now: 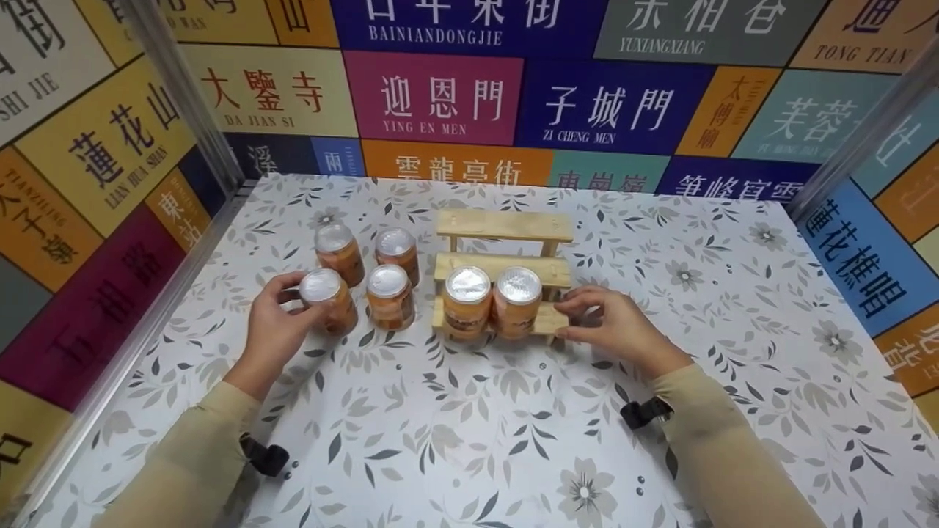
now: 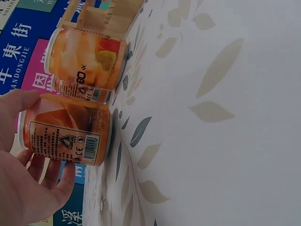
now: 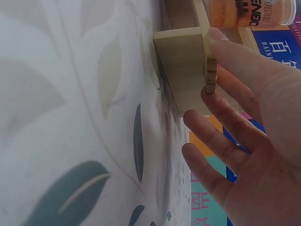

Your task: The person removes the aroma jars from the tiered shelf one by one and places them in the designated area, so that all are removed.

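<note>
My left hand point(image 1: 275, 319) grips an orange-labelled can point(image 1: 334, 304) with a silver lid, thumb on one side and fingers on the other. In the left wrist view this can point(image 2: 70, 132) stands upright on the table, its barcode showing. Three similar cans, one of them the near can point(image 1: 391, 297), stand beside it. Two more cans point(image 1: 467, 301) sit side by side on the lowest step of a three-step wooden rack point(image 1: 502, 226). At that step's right end, my right hand point(image 1: 612, 319) holds the board point(image 3: 209, 61) between thumb and fingers; the remaining fingers are spread loosely.
The table point(image 1: 469, 440) has a white cover printed with grey leaves and flowers. Panels with coloured Chinese signs point(image 1: 433, 103) rise behind and at both sides. The rack's middle and top steps stand behind the two cans.
</note>
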Demonstrator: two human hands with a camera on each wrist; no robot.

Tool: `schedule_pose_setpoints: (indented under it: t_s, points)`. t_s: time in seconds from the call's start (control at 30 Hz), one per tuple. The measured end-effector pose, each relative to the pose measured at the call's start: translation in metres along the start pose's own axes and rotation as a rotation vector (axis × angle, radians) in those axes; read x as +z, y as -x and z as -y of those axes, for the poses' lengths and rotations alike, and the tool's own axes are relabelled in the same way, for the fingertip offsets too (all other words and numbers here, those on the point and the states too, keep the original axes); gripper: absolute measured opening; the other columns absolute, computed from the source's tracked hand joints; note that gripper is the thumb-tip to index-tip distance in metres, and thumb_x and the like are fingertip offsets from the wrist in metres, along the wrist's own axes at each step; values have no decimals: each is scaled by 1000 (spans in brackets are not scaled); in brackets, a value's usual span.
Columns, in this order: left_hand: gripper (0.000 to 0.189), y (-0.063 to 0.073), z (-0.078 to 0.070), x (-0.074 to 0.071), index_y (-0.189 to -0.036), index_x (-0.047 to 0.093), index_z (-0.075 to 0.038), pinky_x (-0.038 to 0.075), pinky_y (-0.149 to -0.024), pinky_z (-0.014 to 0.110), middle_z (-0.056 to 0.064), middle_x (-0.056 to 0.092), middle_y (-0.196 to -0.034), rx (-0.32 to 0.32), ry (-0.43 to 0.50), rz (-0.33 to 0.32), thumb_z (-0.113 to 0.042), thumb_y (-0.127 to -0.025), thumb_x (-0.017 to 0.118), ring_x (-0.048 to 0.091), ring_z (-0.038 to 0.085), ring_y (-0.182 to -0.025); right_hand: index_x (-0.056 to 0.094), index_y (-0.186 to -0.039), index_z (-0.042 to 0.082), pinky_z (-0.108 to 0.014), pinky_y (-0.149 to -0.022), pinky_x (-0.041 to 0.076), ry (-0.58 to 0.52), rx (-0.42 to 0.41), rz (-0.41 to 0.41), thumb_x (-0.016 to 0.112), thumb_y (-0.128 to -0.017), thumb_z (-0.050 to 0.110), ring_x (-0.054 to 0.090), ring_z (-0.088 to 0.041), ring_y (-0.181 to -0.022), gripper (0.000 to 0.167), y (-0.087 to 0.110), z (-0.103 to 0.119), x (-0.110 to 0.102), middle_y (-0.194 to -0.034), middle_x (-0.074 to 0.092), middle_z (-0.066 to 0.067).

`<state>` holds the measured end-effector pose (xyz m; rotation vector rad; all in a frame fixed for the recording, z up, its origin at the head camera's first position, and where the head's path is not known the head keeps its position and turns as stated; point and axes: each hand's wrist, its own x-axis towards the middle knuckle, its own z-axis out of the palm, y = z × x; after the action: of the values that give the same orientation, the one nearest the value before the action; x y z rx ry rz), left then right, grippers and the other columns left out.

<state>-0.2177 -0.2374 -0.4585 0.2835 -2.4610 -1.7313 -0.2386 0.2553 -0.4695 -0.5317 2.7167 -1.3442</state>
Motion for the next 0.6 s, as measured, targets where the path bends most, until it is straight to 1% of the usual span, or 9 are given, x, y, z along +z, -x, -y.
schedule_pose_setpoints:
  t_s: [0.13, 0.3, 0.37, 0.53, 0.6]
  points:
    - [62, -2, 1, 2, -144, 50, -6, 50, -99, 23, 11, 53, -142, -6, 0, 3, -15, -90, 78, 51, 22, -127, 78, -115, 9, -48, -92, 59, 11, 14, -1, 91, -79, 15, 65, -27, -109, 39, 0, 0, -1, -123, 69, -10]
    - [62, -3, 1, 2, -145, 49, -6, 49, -97, 21, 12, 53, -143, 5, 3, 13, -13, -91, 77, 51, 23, -128, 78, -115, 9, -47, -91, 59, 24, -2, -6, 91, -79, 16, 65, -25, -108, 39, -1, 1, -2, -121, 70, -10]
    - [62, -3, 1, 1, -146, 48, -6, 48, -98, 22, 12, 52, -144, 2, 3, 22, -13, -92, 76, 50, 23, -128, 78, -115, 9, -47, -92, 59, 24, -3, -3, 91, -79, 17, 65, -25, -108, 39, -1, 1, -2, -121, 70, -10]
    - [65, -2, 0, -2, -149, 43, -6, 46, -106, 32, 14, 50, -146, 2, 8, 55, -13, -93, 75, 48, 25, -131, 78, -116, 9, -49, -94, 58, 12, 2, 6, 91, -79, 17, 64, -26, -110, 40, -2, 0, -1, -122, 70, -11]
    - [68, -2, -2, -2, -150, 42, -5, 46, -107, 37, 15, 48, -147, 24, 14, 64, -13, -92, 77, 48, 27, -131, 78, -116, 8, -49, -94, 58, 14, 5, 4, 91, -79, 18, 64, -27, -112, 40, -2, 0, 0, -123, 69, -11]
